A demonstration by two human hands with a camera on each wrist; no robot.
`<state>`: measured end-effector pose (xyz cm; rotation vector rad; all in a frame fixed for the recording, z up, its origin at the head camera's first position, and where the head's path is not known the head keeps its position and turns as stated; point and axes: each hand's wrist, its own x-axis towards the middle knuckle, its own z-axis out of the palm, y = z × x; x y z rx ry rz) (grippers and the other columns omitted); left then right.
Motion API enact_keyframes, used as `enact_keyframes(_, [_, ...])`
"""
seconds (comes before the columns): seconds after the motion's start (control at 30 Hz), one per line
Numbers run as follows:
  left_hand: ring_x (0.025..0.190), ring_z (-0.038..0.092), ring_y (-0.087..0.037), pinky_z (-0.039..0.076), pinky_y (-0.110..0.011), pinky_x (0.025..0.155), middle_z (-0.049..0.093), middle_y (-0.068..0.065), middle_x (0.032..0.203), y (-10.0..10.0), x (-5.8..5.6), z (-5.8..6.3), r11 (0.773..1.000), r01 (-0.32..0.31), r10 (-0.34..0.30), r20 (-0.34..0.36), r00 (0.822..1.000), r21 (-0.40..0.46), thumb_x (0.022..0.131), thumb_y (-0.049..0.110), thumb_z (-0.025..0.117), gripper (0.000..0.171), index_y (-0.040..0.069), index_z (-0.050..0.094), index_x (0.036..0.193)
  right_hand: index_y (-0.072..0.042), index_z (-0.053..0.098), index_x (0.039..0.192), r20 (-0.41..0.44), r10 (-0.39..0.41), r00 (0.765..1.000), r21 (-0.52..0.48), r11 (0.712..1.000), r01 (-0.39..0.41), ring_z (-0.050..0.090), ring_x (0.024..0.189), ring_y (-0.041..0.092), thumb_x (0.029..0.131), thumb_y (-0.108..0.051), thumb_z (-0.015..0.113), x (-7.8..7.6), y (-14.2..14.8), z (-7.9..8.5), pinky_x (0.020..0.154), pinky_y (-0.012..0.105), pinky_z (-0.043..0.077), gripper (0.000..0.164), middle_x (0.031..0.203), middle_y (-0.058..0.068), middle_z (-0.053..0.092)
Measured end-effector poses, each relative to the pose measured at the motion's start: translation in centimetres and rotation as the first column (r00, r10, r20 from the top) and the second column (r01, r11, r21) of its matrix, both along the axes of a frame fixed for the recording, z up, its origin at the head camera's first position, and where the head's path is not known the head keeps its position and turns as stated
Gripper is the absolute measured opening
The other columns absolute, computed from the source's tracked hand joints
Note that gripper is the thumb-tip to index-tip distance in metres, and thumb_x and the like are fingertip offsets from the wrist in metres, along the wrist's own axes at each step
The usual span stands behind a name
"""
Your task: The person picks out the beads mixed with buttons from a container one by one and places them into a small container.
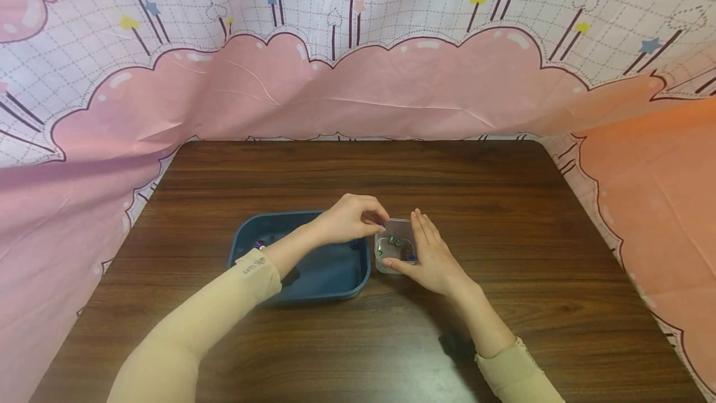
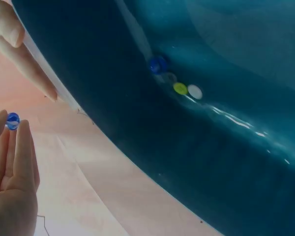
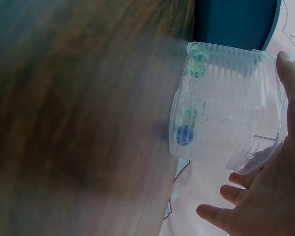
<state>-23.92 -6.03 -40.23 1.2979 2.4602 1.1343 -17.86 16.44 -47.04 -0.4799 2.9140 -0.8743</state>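
Observation:
My left hand (image 1: 349,219) pinches a blue glass marble (image 2: 13,121) between thumb and fingertips, above the left edge of a clear plastic box (image 1: 399,227). Around the box's right side, my right hand (image 1: 436,260) is spread with fairly straight fingers and the thumb at the near side. Several green marbles (image 3: 197,70) and a blue marble (image 3: 183,135) lie on the box's floor. Left of the box stands a dark blue bin (image 1: 335,278), partly covered by my left forearm. Inside it, the left wrist view shows a blue marble (image 2: 158,64), a yellow-green piece (image 2: 180,88) and a white piece (image 2: 194,91).
Bin and box stand side by side on a dark wood-grain table (image 1: 447,185). A patterned pink and white cloth (image 1: 335,92) hangs behind the table and along its sides.

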Motion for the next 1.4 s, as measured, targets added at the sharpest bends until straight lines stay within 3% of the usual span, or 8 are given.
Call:
enact_keyframes(0.3, [0.091,0.070,-0.021,0.054,-0.015,0.077,0.068,-0.014,0.101,1.6,0.1,-0.6,0.998,0.040,-0.041,0.017,0.999,0.040,0.087,0.002,0.072,0.017,-0.004,0.069,0.103,0.002,0.007,0.155,0.007,0.002,1.000,0.001,1.000,-0.002,0.005,0.149,0.039,0.082,-0.070,0.061,0.1,0.0,0.2,0.114,0.065,0.015,0.116,0.163,0.018,0.005])
enact_keyframes(0.63, [0.093,0.070,-0.022,0.054,-0.015,0.078,0.068,-0.015,0.103,2.6,0.3,-0.8,0.998,0.051,-0.052,0.039,0.998,0.028,0.089,0.003,0.070,0.018,-0.005,0.068,0.106,0.002,0.006,0.155,0.011,0.002,1.000,0.014,1.000,-0.002,0.004,0.149,0.039,0.082,-0.070,0.061,0.0,0.0,0.1,0.114,0.065,0.014,0.116,0.163,0.018,0.005])
enact_keyframes(0.87, [0.093,0.070,-0.022,0.054,-0.015,0.079,0.068,-0.017,0.103,2.8,0.4,-0.8,0.998,0.063,-0.064,0.049,0.997,0.027,0.090,0.002,0.069,0.019,-0.008,0.067,0.106,0.001,0.005,0.155,0.013,0.003,1.000,0.010,1.000,-0.003,0.003,0.149,0.039,0.082,-0.071,0.060,0.1,0.0,0.2,0.113,0.066,0.014,0.116,0.163,0.018,0.004])
enact_keyframes(1.4, [0.094,0.070,-0.025,0.054,-0.016,0.078,0.067,-0.019,0.103,2.1,0.3,-0.5,0.998,0.028,-0.032,0.069,0.997,0.064,0.088,0.001,0.071,0.018,-0.005,0.069,0.105,0.001,0.005,0.155,0.005,0.006,1.000,-0.003,1.000,-0.006,0.004,0.148,0.040,0.083,-0.069,0.062,0.1,0.1,0.0,0.113,0.066,0.014,0.116,0.163,0.019,0.005])
